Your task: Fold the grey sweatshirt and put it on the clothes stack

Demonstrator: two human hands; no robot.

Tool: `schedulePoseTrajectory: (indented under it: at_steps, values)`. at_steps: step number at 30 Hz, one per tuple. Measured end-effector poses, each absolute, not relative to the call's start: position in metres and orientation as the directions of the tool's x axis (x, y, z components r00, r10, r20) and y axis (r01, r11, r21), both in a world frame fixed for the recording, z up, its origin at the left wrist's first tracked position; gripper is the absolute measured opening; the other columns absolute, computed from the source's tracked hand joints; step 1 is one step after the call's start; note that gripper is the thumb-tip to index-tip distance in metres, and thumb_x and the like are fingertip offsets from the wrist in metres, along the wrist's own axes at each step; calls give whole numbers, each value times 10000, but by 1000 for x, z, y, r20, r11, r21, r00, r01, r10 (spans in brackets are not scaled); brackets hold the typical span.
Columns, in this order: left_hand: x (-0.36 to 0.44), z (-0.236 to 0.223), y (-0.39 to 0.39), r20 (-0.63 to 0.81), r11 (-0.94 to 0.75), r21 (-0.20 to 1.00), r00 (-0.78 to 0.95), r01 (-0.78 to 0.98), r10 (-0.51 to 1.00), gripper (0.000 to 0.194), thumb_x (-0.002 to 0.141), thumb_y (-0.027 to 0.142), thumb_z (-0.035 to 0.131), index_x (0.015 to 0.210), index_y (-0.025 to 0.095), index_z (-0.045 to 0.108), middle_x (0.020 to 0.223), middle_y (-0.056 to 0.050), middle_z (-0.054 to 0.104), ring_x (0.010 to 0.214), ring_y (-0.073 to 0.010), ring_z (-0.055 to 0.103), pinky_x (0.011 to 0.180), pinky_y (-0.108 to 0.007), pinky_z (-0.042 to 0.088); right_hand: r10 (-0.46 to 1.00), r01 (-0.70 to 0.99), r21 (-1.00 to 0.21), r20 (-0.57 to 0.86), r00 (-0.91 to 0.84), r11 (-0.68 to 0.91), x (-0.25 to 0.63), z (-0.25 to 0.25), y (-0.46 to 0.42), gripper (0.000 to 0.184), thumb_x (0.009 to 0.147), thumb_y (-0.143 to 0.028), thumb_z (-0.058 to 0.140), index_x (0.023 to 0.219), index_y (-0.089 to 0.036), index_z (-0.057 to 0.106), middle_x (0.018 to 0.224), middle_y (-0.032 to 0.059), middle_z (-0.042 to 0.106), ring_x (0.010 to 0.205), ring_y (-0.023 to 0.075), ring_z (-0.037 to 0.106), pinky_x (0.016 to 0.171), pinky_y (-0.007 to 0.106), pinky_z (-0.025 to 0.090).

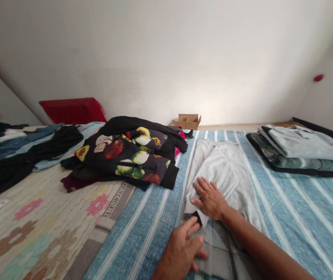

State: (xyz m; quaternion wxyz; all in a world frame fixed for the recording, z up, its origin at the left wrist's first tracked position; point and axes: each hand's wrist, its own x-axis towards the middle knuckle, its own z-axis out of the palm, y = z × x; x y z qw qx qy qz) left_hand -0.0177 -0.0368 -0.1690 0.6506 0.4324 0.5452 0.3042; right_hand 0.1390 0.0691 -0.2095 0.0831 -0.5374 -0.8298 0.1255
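A light grey garment lies lengthwise on the blue striped sheet, its surface slightly creased. My right hand rests flat on it, fingers stretched out over the cloth. Closer to me, my left hand is at the garment's left edge, fingers apart and loosely bent. Its fingertips reach a small dark patch at a turned-up corner of the cloth; whether they touch it I cannot tell. My right forearm covers part of the garment's near end.
Folded clothes are stacked on the right. A heap of dark clothes, topped by a fruit-print garment, lies left. More clothes spread over a flowered blanket. By the wall are a cardboard box and a red object.
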Motion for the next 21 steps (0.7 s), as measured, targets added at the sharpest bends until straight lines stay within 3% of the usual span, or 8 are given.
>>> schedulePoseTrajectory:
  at_steps: [2,4,6,8,11,15,21]
  values:
    - [-20,-162,-35,-421,399,906,199,141,885,546,748,338,625,1243,121,549,1245,-196,587,601,-145,662,409,-188,418,908,868,-287,15,-419,405,140,-210,70,775,897,-663,198,1445,-130,327,1521,168,226,1403,326,167,1101,501,190]
    - [-24,-155,-28,-359,320,918,147,232,922,361,772,343,582,1051,120,638,965,-125,700,494,-119,606,423,-199,405,907,869,-276,22,-421,410,141,-210,70,772,900,-659,198,1443,-127,330,1519,173,228,1402,329,170,1097,506,197]
    - [-28,-150,-14,-229,194,923,66,333,971,245,794,338,541,897,146,654,750,-49,686,468,-118,571,464,-214,414,908,872,-271,22,-419,408,141,-210,71,763,902,-654,211,1439,-125,337,1517,178,229,1400,330,176,1094,510,202]
    - [-31,-148,2,-56,51,886,-3,461,998,193,801,303,529,880,176,651,753,-25,671,590,-148,611,572,-232,451,907,871,-273,17,-420,409,142,-209,71,760,902,-652,223,1436,-125,342,1518,181,228,1398,335,182,1094,510,205]
    - [-30,-153,26,101,-120,700,69,704,992,186,800,221,527,932,193,654,925,-49,671,814,-183,619,746,-259,443,906,869,-279,14,-423,409,143,-208,72,757,901,-652,224,1434,-128,344,1518,175,236,1398,333,181,1098,506,204]
    - [-26,-163,41,0,-198,435,220,878,976,210,792,172,535,957,193,662,932,-70,638,848,-199,594,769,-272,409,904,866,-285,11,-426,411,145,-208,72,753,905,-646,223,1434,-125,343,1516,178,240,1401,324,175,1101,499,206]
    - [-31,-164,43,-41,-192,419,229,888,972,167,764,160,558,898,184,656,827,-34,618,787,-176,580,698,-241,381,909,861,-321,4,-416,395,147,-202,72,738,907,-630,275,1431,-116,346,1512,185,245,1400,320,185,1105,501,205]
